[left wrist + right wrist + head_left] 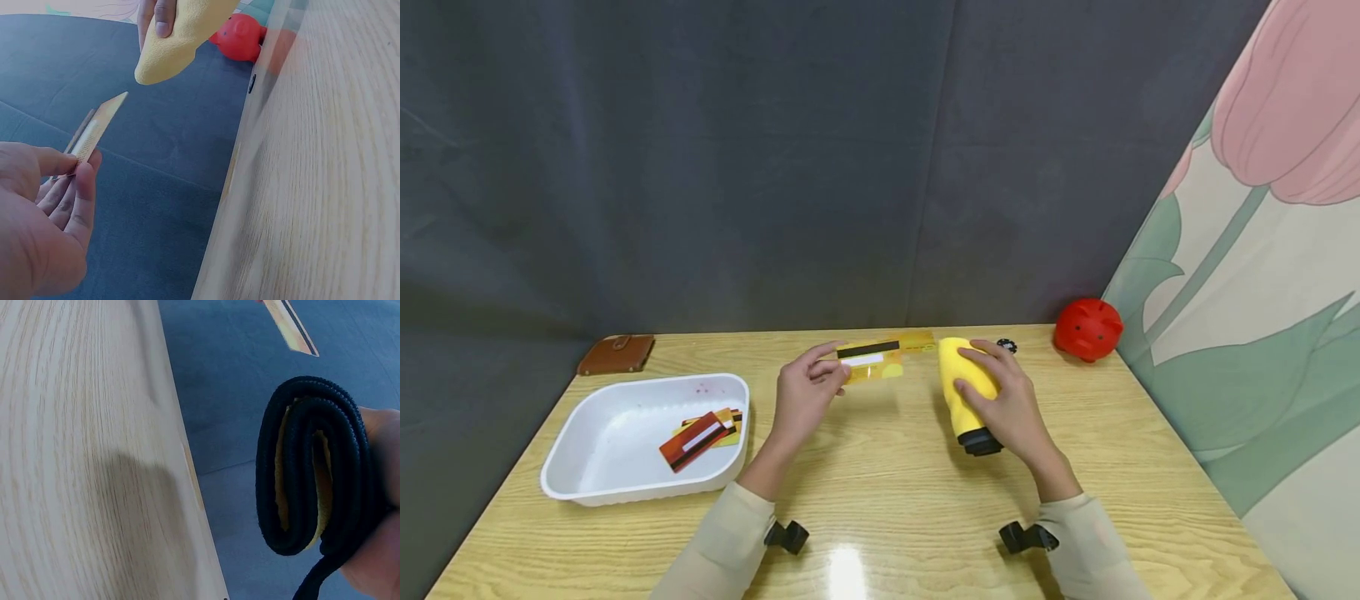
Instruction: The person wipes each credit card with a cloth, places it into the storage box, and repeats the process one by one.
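Observation:
In the head view my left hand (808,387) pinches a yellow bank card (868,371) by its left end, above the table. Its dark stripe and white strip face me. A second yellow card (917,341) shows behind it, reaching further right. The left wrist view shows the pinched card (100,128) nearly edge-on between thumb and fingers. My right hand (1011,404) grips a rolled yellow cloth (958,383) with a black border, just right of the cards and apart from them. From the right wrist, the cloth's folded black end (294,469) faces the camera.
On the left, a white plastic tray (568,442) holds several red and yellow cards (696,440). A brown wallet (616,355) lies behind it. At the back right stands a red piggy bank (1087,330), with a small black-and-white chip (1007,344) to its left.

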`<state>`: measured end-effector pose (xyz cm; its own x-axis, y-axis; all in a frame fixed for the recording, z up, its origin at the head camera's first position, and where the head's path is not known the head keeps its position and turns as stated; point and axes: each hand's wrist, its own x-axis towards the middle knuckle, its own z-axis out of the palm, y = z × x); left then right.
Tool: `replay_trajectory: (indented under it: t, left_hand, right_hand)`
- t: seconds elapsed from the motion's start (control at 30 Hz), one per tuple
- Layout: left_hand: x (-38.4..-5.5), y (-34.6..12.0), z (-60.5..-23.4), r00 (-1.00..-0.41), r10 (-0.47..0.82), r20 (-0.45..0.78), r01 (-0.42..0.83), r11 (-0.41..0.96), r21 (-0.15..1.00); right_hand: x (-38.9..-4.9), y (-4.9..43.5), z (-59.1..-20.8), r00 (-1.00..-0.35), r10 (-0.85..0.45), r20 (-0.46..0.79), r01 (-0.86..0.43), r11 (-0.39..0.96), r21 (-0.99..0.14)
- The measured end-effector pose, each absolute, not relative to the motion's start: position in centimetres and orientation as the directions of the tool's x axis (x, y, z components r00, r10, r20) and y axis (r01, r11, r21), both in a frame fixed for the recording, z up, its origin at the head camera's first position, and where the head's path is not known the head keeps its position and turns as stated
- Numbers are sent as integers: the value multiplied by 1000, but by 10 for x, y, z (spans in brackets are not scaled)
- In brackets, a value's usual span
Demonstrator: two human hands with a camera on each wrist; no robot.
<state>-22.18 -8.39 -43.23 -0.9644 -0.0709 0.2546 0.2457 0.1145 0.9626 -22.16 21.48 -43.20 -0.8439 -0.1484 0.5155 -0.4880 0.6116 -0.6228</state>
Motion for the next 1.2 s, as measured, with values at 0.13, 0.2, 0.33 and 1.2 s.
replay_trajectory:
  t: [0.13,0.2,0.33,1.2]
  left_hand:
    - [-220,-84,-433,-966,-43,256,251,94,963]
    - [-220,-82,-433,-965,-36,260,256,85,963]
    - [-221,-80,-435,-962,-17,274,272,72,960]
    - [-209,-51,-450,-943,97,320,331,133,934]
  right_hand:
    - [-221,216,-434,-847,-150,510,-483,618,-621]
    - [-221,217,-434,-847,-149,510,-482,618,-621]
    - [-220,216,-434,-843,-147,518,-488,615,-619]
    - [-206,175,-435,-823,-251,509,-552,565,-613]
